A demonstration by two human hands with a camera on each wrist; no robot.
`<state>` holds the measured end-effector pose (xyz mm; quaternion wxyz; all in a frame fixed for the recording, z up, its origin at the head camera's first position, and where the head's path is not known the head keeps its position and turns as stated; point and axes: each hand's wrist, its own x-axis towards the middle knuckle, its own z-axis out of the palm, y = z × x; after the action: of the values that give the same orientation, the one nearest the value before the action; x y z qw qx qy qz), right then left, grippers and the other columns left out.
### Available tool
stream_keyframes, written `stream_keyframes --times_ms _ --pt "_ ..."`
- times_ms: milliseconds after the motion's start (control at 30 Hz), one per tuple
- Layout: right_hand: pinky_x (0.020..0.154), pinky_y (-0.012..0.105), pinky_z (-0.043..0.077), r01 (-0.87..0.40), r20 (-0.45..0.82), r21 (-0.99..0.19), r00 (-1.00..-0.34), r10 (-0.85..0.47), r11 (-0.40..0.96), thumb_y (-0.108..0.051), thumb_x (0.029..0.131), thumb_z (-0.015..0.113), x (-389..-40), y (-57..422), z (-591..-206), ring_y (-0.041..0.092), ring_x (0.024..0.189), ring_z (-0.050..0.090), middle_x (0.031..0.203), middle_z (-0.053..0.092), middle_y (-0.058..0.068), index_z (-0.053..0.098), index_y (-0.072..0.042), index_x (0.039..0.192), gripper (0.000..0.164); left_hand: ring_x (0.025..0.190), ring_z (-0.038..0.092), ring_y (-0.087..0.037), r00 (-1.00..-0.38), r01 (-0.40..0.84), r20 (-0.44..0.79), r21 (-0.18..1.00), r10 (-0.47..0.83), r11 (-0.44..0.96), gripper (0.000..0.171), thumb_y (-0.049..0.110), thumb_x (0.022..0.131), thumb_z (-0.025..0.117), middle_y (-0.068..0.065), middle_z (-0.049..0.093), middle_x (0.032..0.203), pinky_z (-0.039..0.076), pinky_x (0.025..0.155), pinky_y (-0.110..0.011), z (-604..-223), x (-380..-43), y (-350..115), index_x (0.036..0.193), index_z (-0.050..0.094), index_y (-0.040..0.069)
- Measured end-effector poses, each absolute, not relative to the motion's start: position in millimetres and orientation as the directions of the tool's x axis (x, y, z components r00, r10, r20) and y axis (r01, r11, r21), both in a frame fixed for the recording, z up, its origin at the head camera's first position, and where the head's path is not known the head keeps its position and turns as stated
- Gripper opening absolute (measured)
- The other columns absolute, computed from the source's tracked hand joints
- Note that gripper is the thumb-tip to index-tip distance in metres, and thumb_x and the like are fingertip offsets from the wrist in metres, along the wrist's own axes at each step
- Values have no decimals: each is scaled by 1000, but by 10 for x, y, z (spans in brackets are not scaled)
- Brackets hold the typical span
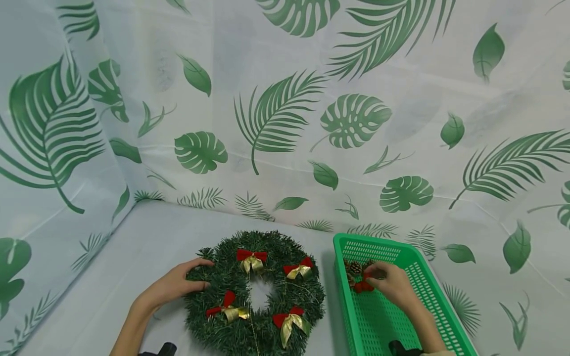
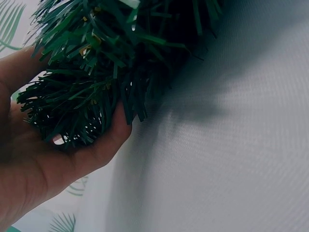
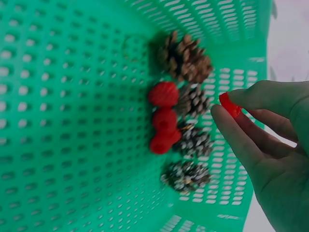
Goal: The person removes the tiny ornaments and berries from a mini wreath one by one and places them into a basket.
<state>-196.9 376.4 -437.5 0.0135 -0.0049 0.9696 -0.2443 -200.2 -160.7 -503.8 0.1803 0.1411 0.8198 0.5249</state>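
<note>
A green Christmas wreath (image 1: pixel 305 296) with red-and-gold bows (image 1: pixel 251 259) lies flat on the white surface. My left hand (image 1: pixel 180 282) grips its left edge, thumb and fingers around the green tinsel needles (image 2: pixel 72 101). Over in the green plastic basket (image 1: pixel 352 316), my right hand (image 1: pixel 394 284) pinches a small, shiny red piece (image 3: pixel 231 105) between thumb and finger; most of it is hidden by the fingertips. Below that hand, several round red ornaments (image 3: pixel 164 121) sit in a row beside brown pine cones (image 3: pixel 186 58), some with whitish tips.
The basket stands right of the wreath, its perforated side walls (image 1: pixel 427 282) rising around the right hand. Behind both hangs a white sheet (image 1: pixel 285 188) printed with green leaves, which also covers the left side. Dark wrist mounts (image 1: pixel 166 348) show at the bottom edge.
</note>
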Motion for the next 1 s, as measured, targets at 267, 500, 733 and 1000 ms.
stream_keyframes --times_ms 267,500,733,1000 --pt "70 42 60 29 -47 -446 -999 9 894 -2 88 76 -2047 3887 -4500 30 90 71 97 76 11 75 0 105 17 147 30 -57 -895 50 -144 908 422 416 58 31 96 73 -27 43 157 40 105 -73 -5041 -2008 -1614 146 55 9" --pt "65 41 59 16 -33 -431 -999 2 902 0 88 76 -2087 3927 -4605 28 83 72 97 76 16 76 2 104 17 146 31 -57 -893 40 -148 914 425 403 58 31 96 73 -27 42 157 42 104 -72 -5054 -2007 -1613 147 54 9" --pt "64 40 58 21 -40 -421 -999 4 907 0 87 77 -2104 3932 -4623 24 78 70 97 75 17 76 3 104 17 146 32 -56 -891 49 -141 916 432 399 58 31 96 72 -27 42 157 43 104 -71 -5048 -2010 -1606 147 54 9" --pt "63 39 58 5 -35 -413 -999 -10 911 1 88 76 -2096 3935 -4653 24 78 70 98 75 18 75 5 106 19 145 32 -57 -895 47 -145 909 421 415 58 32 96 73 -27 42 157 42 103 -73 -5029 -1997 -1602 146 54 9"
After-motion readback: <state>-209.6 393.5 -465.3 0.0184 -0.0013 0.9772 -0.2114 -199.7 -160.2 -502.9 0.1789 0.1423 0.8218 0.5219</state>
